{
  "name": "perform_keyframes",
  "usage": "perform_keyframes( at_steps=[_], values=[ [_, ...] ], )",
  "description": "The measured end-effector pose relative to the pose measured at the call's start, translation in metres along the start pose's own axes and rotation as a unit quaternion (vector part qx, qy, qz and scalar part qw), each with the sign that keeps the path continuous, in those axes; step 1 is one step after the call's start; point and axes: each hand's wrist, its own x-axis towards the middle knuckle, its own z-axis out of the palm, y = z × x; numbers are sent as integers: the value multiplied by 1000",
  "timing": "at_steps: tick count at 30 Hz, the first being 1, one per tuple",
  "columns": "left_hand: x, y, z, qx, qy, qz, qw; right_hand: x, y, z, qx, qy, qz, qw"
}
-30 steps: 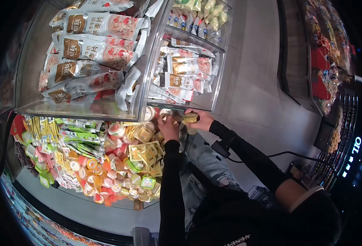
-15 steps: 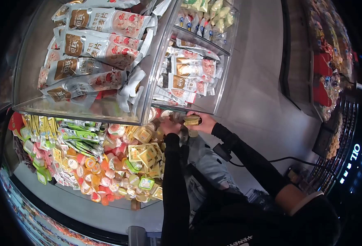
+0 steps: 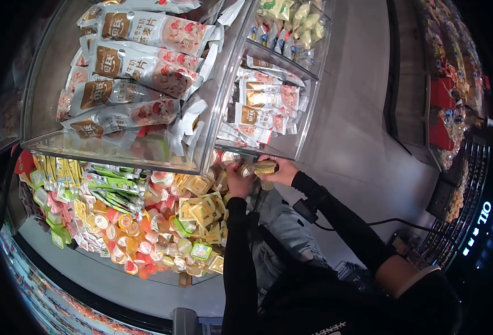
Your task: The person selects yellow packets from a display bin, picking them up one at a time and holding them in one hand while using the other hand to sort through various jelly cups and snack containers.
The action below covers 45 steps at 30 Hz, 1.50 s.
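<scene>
From my distant seat, the biggest thing I see is the large clear plastic bin (image 3: pixel 118 158) across the upper left of the frame, loaded with long white-and-brown snack packets (image 3: pixel 146 64). Below it spreads a mixed heap of small lidded cups (image 3: pixel 146 229) in orange, red, yellow and green, with slim green-and-white pouches (image 3: pixel 112 183) toward its left side. A smaller clear plastic bin (image 3: pixel 257 149) sits at upper centre, with more packets inside.

Both hands are close together just below that smaller bin's lower edge, near the middle of the frame. The right hand (image 3: pixel 284 172) is curled round a round cup with a dull gold lid (image 3: pixel 266 166) — fingers mostly closed, thumb side toward me. The left hand (image 3: pixel 237 183) is partly closed, thumb and fingers set about a small pale translucent cup (image 3: pixel 247 169), just beside the other. Its fingertips are partly hidden, so I can't tell how firm that grip is.

What counts at this instant is that each hand has its own cup — I judge neither is free for another without letting go. One more pale cup (image 3: pixel 267 185) shows just under the gold lid; whether the right hand touches it, I can't tell.
</scene>
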Motion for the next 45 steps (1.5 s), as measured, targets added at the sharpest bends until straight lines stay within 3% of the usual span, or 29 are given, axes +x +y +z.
perform_keyframes(
  at_steps=[2,4,5,8,12,14,15,16,20,21,22,23,25,26,29,33,37,42,45],
  values=[
    [-5,1,-6,-69,-6,21,997,-1,-1,0,-1,0,4,1000],
    [-12,46,-25,-262,-15,-86,961,0,-1,-1,-4,0,7,1000],
    [-11,45,-26,-262,-15,-87,961,0,-1,0,-1,2,8,1000],
    [0,37,-23,-396,105,-111,906,-1,-5,1,8,6,16,1000],
    [18,5,-6,-387,192,-138,891,0,-1,2,5,4,22,1000],
    [22,-5,-2,-144,219,-70,962,1,4,2,15,2,24,1000],
    [23,-3,-2,-17,226,-35,973,1,6,3,27,3,28,999],
    [19,0,4,200,284,-95,933,1,8,3,27,2,28,999],
    [17,0,-2,145,282,-20,948,1,9,3,31,2,30,999],
    [16,16,-9,-132,188,-64,971,1,9,4,39,5,32,999],
    [15,20,-12,-398,78,-101,908,0,8,4,39,3,33,999],
    [16,21,-15,-398,80,-102,908,0,7,3,23,8,26,999],
    [18,10,-19,-420,-35,-174,890,1,7,4,7,13,19,1000],
    [18,6,-18,-404,-42,-224,886,1,7,4,19,13,23,999],
    [12,6,-10,-393,-58,-259,881,0,3,3,31,6,30,999],
    [13,-7,-2,-494,-115,-275,817,-2,-7,3,32,5,45,998],
    [8,-13,4,-504,-95,-280,811,-1,-9,2,14,5,46,999],
    [10,-18,-6,-498,-182,-301,793,0,-5,3,51,-14,54,997],
    [4,15,-25,-507,-235,-280,780,1,-4,2,28,-16,43,999]
  ],
)
